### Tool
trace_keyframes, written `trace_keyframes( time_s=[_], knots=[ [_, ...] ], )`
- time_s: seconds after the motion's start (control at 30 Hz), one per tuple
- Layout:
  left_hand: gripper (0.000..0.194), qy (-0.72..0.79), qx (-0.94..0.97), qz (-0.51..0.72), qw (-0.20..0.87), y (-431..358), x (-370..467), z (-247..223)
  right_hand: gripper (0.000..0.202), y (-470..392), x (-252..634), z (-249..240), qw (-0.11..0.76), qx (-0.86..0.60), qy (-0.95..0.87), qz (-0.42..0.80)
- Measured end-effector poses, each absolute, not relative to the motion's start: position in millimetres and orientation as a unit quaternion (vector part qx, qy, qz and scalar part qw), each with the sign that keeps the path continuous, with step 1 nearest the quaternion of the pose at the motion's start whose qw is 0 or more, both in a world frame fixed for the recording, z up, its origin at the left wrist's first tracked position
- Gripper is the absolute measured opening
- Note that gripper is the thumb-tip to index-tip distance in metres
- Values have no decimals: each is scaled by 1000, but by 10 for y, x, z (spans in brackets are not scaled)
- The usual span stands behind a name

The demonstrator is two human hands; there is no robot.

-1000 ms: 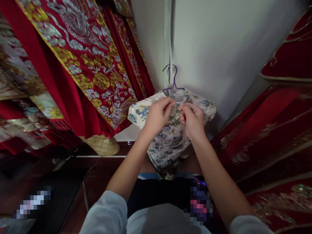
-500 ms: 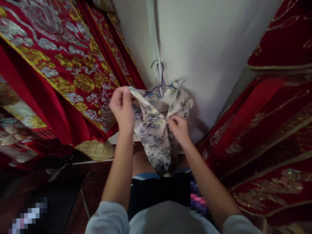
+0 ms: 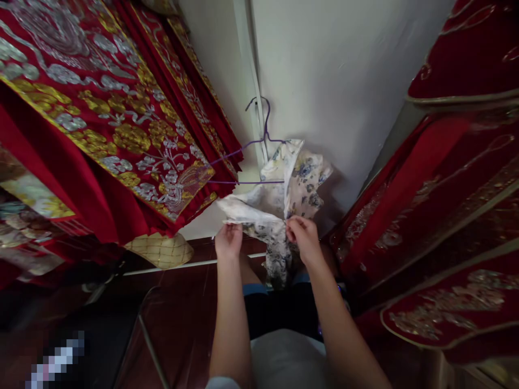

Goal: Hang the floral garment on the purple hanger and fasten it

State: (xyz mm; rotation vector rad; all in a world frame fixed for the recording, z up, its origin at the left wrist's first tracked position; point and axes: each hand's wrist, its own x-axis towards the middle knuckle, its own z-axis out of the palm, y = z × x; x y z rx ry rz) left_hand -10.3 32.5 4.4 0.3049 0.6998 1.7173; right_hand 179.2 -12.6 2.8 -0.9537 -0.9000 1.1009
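Behind everything, a pale wall (image 3: 336, 75) with a white strip (image 3: 245, 43) running down it, above a dark reddish floor (image 3: 184, 310). Along the left, hanging red cloth (image 3: 133, 138), thickly embroidered in gold and silver; just under its lower edge, a cream cloth tip (image 3: 160, 252) with a gold lattice. Farther down, toward the lower left, a thin metal bar (image 3: 153, 351). Next, a purple hanger (image 3: 266, 127), hooked at the white strip, left arm bare and crossing in front of the red cloth's lower right corner. Below that bare arm, the left hand (image 3: 229, 240), fingers closed on the edge of a floral blouse (image 3: 310, 175). Blouse front spread open, right shoulder over the hanger's right arm, left side off the left arm, lower part narrow and near dark shorts (image 3: 279, 313). Right hand (image 3: 302, 235) pinching the front edge at the bottom of the opening. At far right, dark red garments (image 3: 409, 189) with beaded trim.
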Motion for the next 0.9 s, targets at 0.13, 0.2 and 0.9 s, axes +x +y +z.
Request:
trace_keyframes(
  time_s=[0.13, 0.2, 0.9],
  knots=[
    [29, 323, 93, 703, 627, 164, 136, -194, 24, -156, 2013, -111, 680, -442, -358, 463],
    [22, 306, 103, 687, 651, 96, 179, -171, 25, -154, 2112, -156, 684, -454, -354, 448],
    [24, 310, 634, 516, 486, -497, 397, 438, 55, -501, 1809, -86, 372, -315, -430, 760]
  ],
)
